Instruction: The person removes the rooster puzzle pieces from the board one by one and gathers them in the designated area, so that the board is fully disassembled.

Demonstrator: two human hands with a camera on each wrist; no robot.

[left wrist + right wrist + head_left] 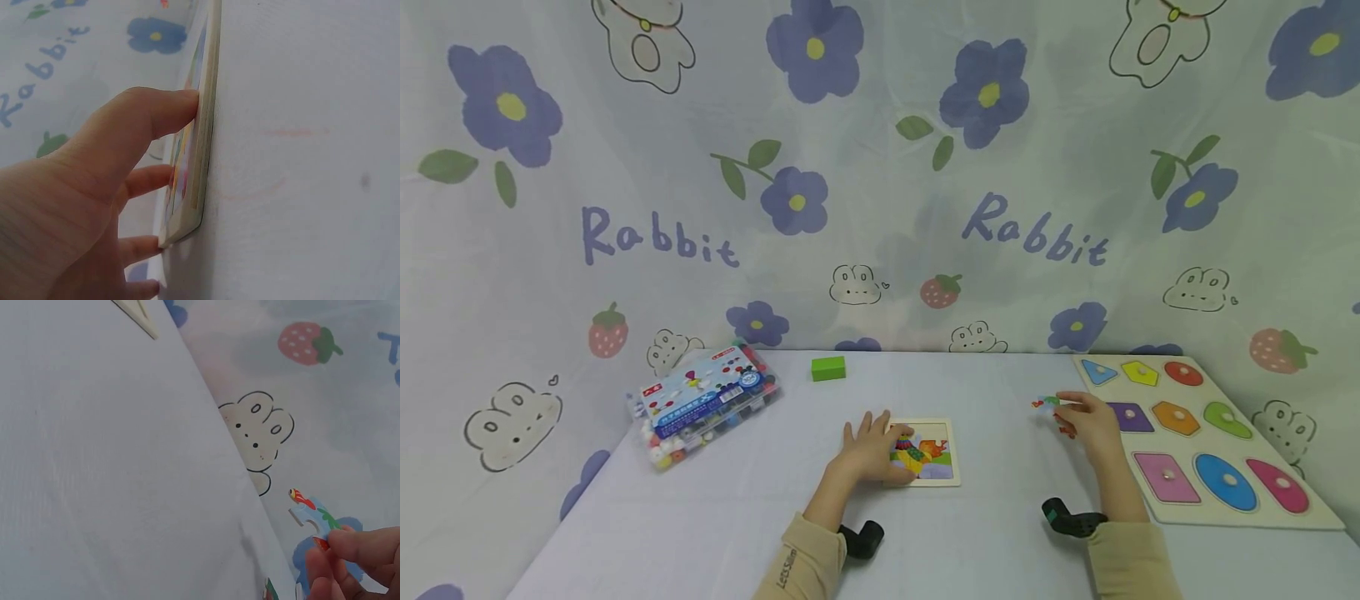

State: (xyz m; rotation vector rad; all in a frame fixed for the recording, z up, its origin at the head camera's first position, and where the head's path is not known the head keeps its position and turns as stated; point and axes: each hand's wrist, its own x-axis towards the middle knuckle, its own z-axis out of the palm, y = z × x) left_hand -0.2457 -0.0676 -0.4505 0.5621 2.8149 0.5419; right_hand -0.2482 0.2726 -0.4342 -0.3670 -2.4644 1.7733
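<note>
My left hand (868, 450) rests with spread fingers on the left part of a small framed picture puzzle (942, 458). In the left wrist view the thumb (165, 112) presses on the frame (203, 162) near its edge, and the other fingertips touch its far side. Some of the colourful picture is hidden under this hand. Over to the right, my right hand (1092, 427) pinches a puzzle piece (320, 519) between thumb and fingers. That piece is light blue with red and green print and a rounded notch. Below the hand lies another small reddish piece (1066, 432), partly covered.
A shape board (1217, 512) with several coloured knobbed shapes lies at the right, close to my right forearm. At the back left sits a clear plastic box (711, 400) with a printed label. A green block (828, 368) stands near the white table's back edge.
</note>
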